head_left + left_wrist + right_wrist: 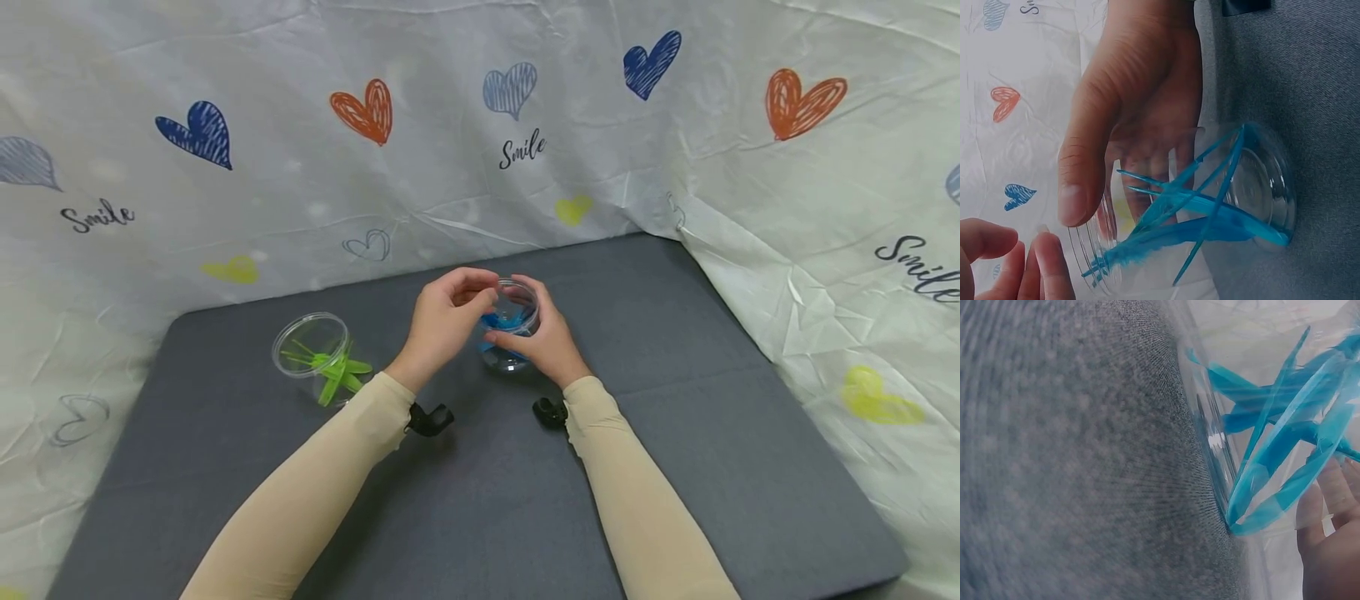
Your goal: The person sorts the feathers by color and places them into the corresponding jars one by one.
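A clear plastic jar (519, 302) stands at the middle of the grey mat (675, 433) with several blue plastic pieces (501, 321) inside. My right hand (513, 327) grips the jar from the right, fingers and thumb curled round its wall. My left hand (483, 292) hovers at the jar's mouth with bunched fingers. In the left wrist view the jar (1260, 187) lies across the frame, the blue pieces (1210, 212) fanned inside and the right hand (1129, 112) wrapped behind it. The left fingertips (1041, 269) meet just off the rim, nothing visible between them. The right wrist view shows the jar wall (1216, 444) and blue pieces (1285, 444).
A second clear jar (311, 343) holding green plastic pieces (337, 371) stands to the left on the mat, an arm's width from my left wrist. A white sheet printed with hearts (525, 125) walls in the mat behind and on both sides.
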`<control>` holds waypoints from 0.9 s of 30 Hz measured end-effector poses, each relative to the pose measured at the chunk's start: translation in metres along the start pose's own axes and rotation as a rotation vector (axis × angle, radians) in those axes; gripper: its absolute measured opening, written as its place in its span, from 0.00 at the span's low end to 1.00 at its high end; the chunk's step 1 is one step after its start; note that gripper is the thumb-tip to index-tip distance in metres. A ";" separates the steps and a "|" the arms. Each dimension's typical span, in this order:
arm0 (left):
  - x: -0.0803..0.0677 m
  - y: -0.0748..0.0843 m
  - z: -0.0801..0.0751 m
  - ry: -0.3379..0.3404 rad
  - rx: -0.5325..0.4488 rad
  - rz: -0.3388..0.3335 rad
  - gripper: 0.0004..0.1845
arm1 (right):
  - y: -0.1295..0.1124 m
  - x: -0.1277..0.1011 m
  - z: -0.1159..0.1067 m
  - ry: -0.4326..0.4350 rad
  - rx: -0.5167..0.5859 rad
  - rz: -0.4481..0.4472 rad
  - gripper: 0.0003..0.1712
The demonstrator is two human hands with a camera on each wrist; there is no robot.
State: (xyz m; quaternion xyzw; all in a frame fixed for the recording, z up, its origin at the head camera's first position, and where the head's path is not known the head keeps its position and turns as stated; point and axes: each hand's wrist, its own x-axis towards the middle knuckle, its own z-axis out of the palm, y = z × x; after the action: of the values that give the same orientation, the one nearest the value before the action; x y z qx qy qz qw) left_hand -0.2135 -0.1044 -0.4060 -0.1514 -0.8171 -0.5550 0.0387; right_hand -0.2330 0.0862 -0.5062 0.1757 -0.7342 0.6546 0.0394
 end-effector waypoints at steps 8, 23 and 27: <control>-0.011 -0.006 -0.013 0.038 -0.014 0.020 0.14 | -0.001 0.000 0.005 0.001 -0.036 0.000 0.53; -0.062 -0.010 -0.069 0.110 -0.041 0.075 0.10 | -0.014 -0.008 0.024 -0.019 -0.064 -0.005 0.57; -0.077 -0.014 -0.095 0.182 0.014 0.125 0.10 | -0.017 -0.012 0.023 -0.028 -0.111 0.036 0.59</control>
State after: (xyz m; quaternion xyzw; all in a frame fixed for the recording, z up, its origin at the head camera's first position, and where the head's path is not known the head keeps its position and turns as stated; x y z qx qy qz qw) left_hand -0.1542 -0.2118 -0.4000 -0.1508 -0.8031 -0.5571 0.1481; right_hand -0.2126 0.0645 -0.4968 0.1690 -0.7728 0.6111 0.0272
